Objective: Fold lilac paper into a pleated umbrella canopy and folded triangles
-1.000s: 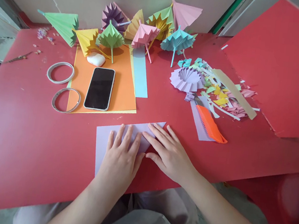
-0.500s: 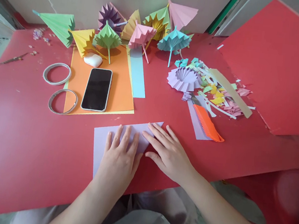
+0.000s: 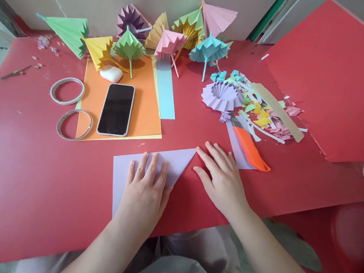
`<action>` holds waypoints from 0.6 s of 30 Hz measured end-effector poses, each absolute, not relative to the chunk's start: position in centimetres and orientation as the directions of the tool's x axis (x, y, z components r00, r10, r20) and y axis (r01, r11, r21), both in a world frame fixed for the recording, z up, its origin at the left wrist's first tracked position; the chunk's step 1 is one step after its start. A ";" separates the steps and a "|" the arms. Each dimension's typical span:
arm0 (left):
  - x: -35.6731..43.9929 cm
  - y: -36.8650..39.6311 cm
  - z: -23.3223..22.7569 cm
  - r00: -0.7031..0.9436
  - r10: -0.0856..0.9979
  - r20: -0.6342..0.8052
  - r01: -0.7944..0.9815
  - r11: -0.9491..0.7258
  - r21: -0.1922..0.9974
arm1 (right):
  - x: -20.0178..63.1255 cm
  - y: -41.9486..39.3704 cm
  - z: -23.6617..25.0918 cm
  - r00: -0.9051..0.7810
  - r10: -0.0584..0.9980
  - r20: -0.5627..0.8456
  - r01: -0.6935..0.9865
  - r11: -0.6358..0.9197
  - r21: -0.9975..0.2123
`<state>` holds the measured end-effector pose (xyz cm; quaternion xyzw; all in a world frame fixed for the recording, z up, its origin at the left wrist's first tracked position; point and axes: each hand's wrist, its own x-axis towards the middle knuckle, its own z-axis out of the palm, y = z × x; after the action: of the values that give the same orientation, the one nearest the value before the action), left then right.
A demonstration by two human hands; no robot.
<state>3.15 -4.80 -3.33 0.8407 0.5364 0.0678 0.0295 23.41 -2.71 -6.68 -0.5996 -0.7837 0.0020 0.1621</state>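
the two hands lie apart from each other, palms down, neither gripping anything. the left hand rests with slightly spread fingers on a flat, lilac sheet of paper with a slanted right edge, which lies on the red, smooth surface near its front edge. the right hand has its index fingertip at the sheet's pointed right corner (whether it presses there, i cannot tell). just beyond the right hand, a bright orange tool with a ridged edge lies on a narrow lilac paper strip. farther left, a black-screened, pale-edged phone rests on a rectangular orange sheet of paper.
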 end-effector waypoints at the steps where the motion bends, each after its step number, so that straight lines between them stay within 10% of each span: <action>1: 3.2 -4.8 -3.3 0.416 0.906 0.083 0.898 -0.423 0.122 | 23.5 -2.6 -6.7 -0.221 0.942 0.253 0.940 0.275 -0.201; 18: 3.2 -4.6 -3.3 0.426 0.900 0.097 0.893 -0.435 0.116 | 21.3 -3.4 -5.4 -0.544 0.820 0.176 0.808 0.569 -0.151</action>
<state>3.21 -4.65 -3.26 0.8441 0.5309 0.0721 0.0235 21.28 -3.41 -5.42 -0.4635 -0.8784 0.0261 0.1137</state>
